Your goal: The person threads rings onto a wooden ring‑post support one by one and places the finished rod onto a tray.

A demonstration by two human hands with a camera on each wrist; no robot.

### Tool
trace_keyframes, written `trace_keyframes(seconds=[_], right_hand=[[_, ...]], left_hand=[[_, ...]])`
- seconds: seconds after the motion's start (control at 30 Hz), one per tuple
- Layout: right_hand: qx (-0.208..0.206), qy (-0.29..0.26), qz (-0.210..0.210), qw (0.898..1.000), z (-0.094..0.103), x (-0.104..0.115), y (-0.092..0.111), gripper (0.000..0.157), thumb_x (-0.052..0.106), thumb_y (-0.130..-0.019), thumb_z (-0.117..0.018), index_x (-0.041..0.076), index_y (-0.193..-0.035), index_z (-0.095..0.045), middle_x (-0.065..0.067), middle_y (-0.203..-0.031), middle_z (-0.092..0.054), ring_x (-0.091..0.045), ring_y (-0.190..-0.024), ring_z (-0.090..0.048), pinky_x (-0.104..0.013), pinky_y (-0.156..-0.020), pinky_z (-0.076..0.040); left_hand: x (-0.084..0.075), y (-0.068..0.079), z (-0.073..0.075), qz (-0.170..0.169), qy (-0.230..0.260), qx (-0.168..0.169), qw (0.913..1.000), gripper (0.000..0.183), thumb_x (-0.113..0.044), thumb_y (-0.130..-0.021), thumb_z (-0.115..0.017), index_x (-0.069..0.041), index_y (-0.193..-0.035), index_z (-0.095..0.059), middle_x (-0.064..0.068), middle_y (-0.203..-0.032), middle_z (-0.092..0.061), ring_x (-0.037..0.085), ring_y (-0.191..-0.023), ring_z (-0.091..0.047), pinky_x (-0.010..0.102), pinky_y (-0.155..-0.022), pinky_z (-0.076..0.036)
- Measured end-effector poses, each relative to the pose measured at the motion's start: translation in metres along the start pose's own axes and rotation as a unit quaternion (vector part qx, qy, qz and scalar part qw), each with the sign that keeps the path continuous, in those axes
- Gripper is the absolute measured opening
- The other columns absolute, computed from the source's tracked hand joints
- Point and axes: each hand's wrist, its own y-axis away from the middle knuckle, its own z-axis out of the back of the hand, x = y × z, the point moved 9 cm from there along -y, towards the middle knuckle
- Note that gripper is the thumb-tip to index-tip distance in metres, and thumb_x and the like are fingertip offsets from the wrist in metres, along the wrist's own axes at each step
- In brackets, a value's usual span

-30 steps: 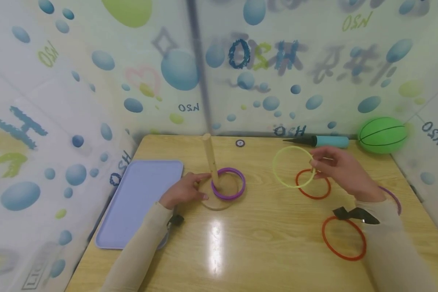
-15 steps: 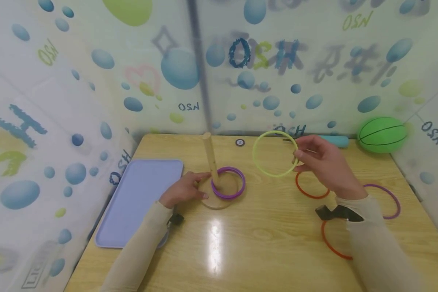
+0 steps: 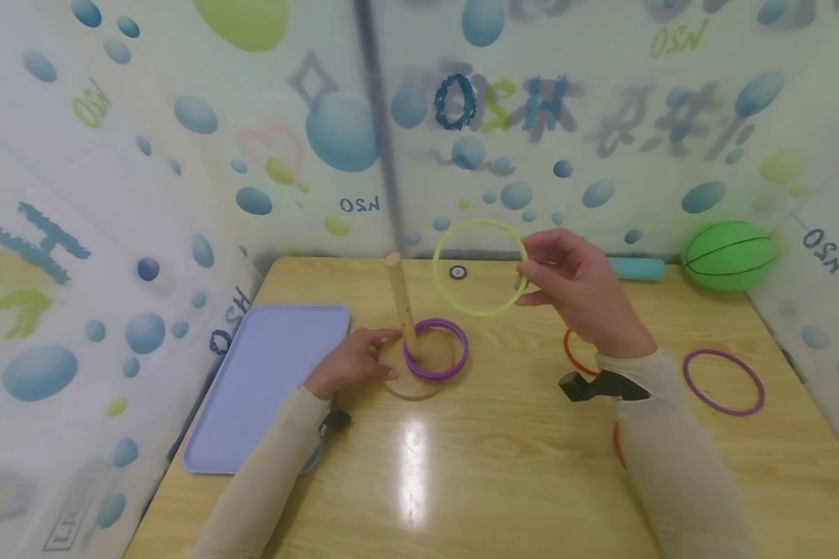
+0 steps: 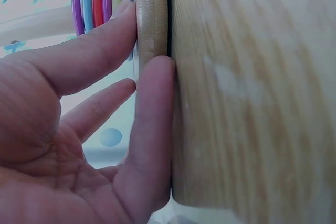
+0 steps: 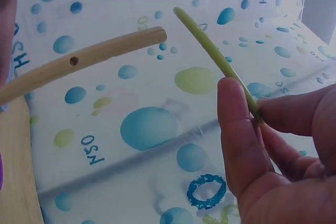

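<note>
In the head view a wooden peg stand (image 3: 402, 307) has a round base, with a purple ring (image 3: 436, 376) uppermost around its peg. The left wrist view reveals several coloured rings (image 4: 97, 1) stacked against the base (image 4: 153, 17). My left hand (image 3: 349, 362) holds the base's edge at its left side, thumb and fingers on it. Raised right of the peg's top, my right hand (image 3: 579, 289) pinches a thin yellow-green ring (image 3: 480, 313) between thumb and fingers. The right wrist view has this ring (image 5: 207, 43) edge-on, apart from the peg's tip (image 5: 157, 35).
A lilac tray (image 3: 273, 373) lies on the left. Right on the table are a purple ring (image 3: 692, 381) and two red rings, partly behind my right arm. A light-blue pump (image 3: 636, 269), a green ball (image 3: 729, 256) and a small dark disc (image 3: 457, 272) sit along the back.
My right hand has carried the yellow-green ring left and upward, closer to the peg. My left hand stays at the base.
</note>
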Motion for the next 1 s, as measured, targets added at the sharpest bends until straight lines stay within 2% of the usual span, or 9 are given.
trace_keyframes(seconds=[0.23,0.43,0.7,1.0], right_hand=[[0.007,-0.03,-0.02,0.999,-0.04,-0.014,-0.022,0.025,0.006,-0.103,-0.068,0.009,-0.127,-0.063,-0.004,-0.104,-0.063,-0.014,-0.093,-0.072,-0.039,-0.079,-0.065],[0.001,-0.074,-0.042,0.996,-0.062,-0.031,-0.032,0.024,0.003,-0.103,-0.065,0.005,-0.127,-0.061,-0.005,-0.103,-0.062,-0.015,-0.093,-0.072,-0.039,-0.079,-0.065],[0.0,-0.054,-0.082,0.995,-0.071,-0.06,-0.035,0.025,0.004,-0.104,-0.065,0.004,-0.128,-0.061,-0.004,-0.1,-0.062,-0.015,-0.09,-0.069,-0.04,-0.08,-0.065],[-0.003,-0.008,-0.142,0.99,-0.062,-0.101,-0.032,0.033,0.003,-0.103,-0.064,-0.005,-0.134,-0.059,-0.004,-0.101,-0.059,-0.017,-0.089,-0.065,-0.05,-0.085,-0.064]], left_hand=[[0.008,0.003,-0.001,0.03,0.055,-0.001,0.9981,0.076,-0.011,-0.083,-0.089,-0.009,-0.152,-0.057,0.031,-0.13,-0.063,0.017,-0.068,-0.063,0.032,-0.064,-0.057],[0.013,0.003,0.0,0.05,0.077,-0.006,0.9957,0.07,-0.011,-0.084,-0.088,-0.01,-0.148,-0.061,0.032,-0.137,-0.058,0.02,-0.078,-0.068,0.035,-0.07,-0.062],[0.017,0.002,-0.002,0.055,0.09,-0.003,0.9945,0.065,-0.012,-0.085,-0.088,-0.011,-0.145,-0.063,0.028,-0.135,-0.057,0.019,-0.079,-0.068,0.034,-0.071,-0.062],[0.018,0.003,0.0,0.053,0.085,-0.007,0.995,0.064,-0.013,-0.085,-0.088,-0.012,-0.144,-0.063,0.025,-0.131,-0.059,0.017,-0.075,-0.066,0.033,-0.068,-0.06]])
